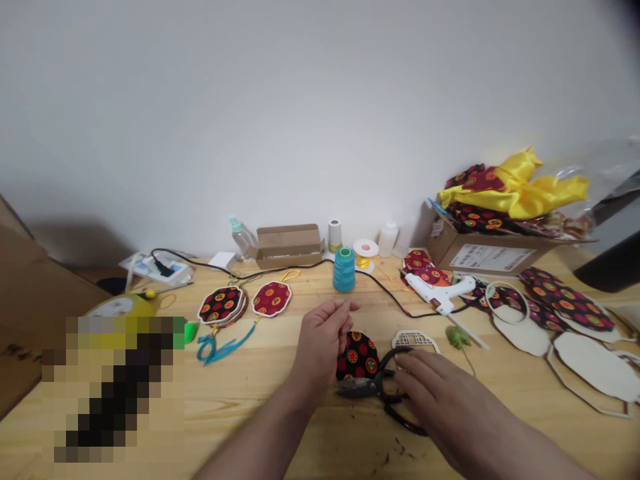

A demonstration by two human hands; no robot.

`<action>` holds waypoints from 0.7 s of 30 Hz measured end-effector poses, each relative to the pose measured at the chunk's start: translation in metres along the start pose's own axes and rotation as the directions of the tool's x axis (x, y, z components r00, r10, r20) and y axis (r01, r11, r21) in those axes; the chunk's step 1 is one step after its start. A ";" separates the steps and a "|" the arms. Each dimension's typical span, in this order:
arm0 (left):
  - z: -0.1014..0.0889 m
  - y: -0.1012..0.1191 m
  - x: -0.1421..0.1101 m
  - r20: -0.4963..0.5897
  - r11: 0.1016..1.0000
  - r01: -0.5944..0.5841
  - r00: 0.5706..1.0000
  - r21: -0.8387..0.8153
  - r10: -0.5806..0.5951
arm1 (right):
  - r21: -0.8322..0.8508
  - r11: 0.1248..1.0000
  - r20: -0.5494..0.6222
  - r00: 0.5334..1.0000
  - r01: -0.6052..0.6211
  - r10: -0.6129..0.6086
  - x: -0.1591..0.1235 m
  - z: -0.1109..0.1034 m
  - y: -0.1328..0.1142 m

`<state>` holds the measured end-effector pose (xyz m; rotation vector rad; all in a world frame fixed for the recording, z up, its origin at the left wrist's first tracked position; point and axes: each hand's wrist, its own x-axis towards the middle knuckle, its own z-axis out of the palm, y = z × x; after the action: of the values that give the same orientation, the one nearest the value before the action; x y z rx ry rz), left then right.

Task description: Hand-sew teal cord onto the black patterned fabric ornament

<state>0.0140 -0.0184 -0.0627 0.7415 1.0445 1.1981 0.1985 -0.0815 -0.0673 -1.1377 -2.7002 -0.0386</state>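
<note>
My left hand (324,337) is closed in a pinch over the table, its fingertips pressed together. Whatever lies between them is too small or hidden to make out. Just beside it lies a black fabric piece (361,357) with red and orange round motifs, partly covered by that hand. Black-handled scissors (367,387) lie in front of the fabric with the blades pointing left. The fingers of my right hand (433,387) are on their handles. Behind this hand a pale wooden lattice piece (415,339) shows in part.
Behind stand a teal thread cone (344,270), a yellow cord spool (365,253) and an open cardboard box (290,247). To the right are a white glue gun (440,290) and a fabric-filled carton (505,253). Finished-looking fabric pendants (271,298) lie left. A black cable (295,267) crosses behind.
</note>
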 end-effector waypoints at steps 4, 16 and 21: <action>0.001 0.001 -0.001 0.004 1.000 0.006 1.000 0.002 -0.006 | -0.013 1.000 0.023 1.000 -0.002 0.002 0.001 0.006 0.007; 0.002 0.003 0.000 -0.005 1.000 0.000 1.000 -0.009 0.000 | 0.071 0.997 0.104 0.994 -0.041 0.033 -0.009 0.022 0.011; 0.001 0.004 0.000 -0.018 1.000 -0.006 1.000 0.000 0.006 | 0.377 0.903 0.218 0.968 -0.205 0.128 -0.010 -0.011 0.024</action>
<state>0.0130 -0.0173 -0.0591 0.7354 1.0575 1.2118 0.2247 -0.0729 -0.0598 -1.2844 -2.5765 0.6464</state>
